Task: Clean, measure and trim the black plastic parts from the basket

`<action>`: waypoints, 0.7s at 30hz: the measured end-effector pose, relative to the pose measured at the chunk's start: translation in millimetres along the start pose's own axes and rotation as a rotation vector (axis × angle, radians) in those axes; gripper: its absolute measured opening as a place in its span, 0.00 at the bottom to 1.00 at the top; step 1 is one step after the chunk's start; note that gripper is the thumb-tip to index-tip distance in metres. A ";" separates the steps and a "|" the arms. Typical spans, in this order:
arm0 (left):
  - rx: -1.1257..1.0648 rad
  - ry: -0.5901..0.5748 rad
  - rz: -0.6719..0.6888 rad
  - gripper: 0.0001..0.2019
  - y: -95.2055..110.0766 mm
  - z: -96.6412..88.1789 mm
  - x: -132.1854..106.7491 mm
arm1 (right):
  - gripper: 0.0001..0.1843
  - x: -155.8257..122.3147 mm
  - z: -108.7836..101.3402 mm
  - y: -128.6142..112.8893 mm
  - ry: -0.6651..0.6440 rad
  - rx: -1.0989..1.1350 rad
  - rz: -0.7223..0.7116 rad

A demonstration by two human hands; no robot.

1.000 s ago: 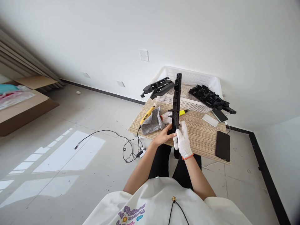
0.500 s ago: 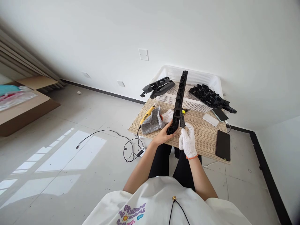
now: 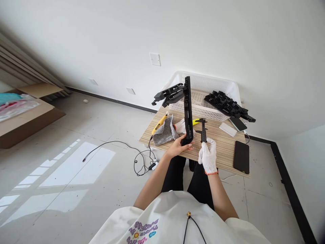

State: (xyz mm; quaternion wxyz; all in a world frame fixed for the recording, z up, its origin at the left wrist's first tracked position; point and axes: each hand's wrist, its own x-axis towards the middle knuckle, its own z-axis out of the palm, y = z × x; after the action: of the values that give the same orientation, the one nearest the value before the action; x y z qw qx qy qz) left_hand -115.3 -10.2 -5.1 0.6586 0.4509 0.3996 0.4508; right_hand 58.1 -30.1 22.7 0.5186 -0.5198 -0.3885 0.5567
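My bare left hand (image 3: 179,147) grips the lower end of a long black plastic strip (image 3: 188,108), which stands nearly upright over the small wooden table (image 3: 223,152). My right hand (image 3: 208,156), in a white knit glove, is closed on a black caliper (image 3: 203,130) held just right of the strip, apart from it. A grey cloth (image 3: 165,133) and a second white glove (image 3: 180,126) lie on the table beside my left hand.
A white plastic basket (image 3: 210,98) stands at the table's far edge with black plastic parts on its left rim (image 3: 169,94) and right rim (image 3: 228,105). A yellow rotary tool (image 3: 158,124), two phones (image 3: 241,157), a white card and floor cables (image 3: 142,162) are nearby.
The caliper has come off the strip and moved right in my gloved hand. The strip's top has swung from leaning right back to upright, slightly left.
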 end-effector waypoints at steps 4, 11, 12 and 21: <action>0.011 -0.001 0.000 0.36 1.4 0.5 -0.2 | 0.23 -3.3 2.4 2.8 -0.012 -0.044 0.033; 0.078 -0.022 0.033 0.33 3.3 0.7 0.3 | 0.24 -5.1 12.7 2.2 -0.043 -0.118 0.068; 0.087 -0.025 0.040 0.32 2.8 0.7 0.7 | 0.23 -3.4 15.8 1.3 -0.033 -0.113 0.072; 0.174 -0.020 0.131 0.37 -0.7 1.5 3.4 | 0.18 21.0 35.6 4.1 -0.084 -0.036 0.043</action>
State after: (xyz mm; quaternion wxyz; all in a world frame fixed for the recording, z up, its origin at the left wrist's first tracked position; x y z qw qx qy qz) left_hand -112.8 -7.5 -5.7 0.5901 0.5362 0.4003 0.4517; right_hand 24.1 -6.3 20.5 0.4803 -0.5135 -0.4085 0.5820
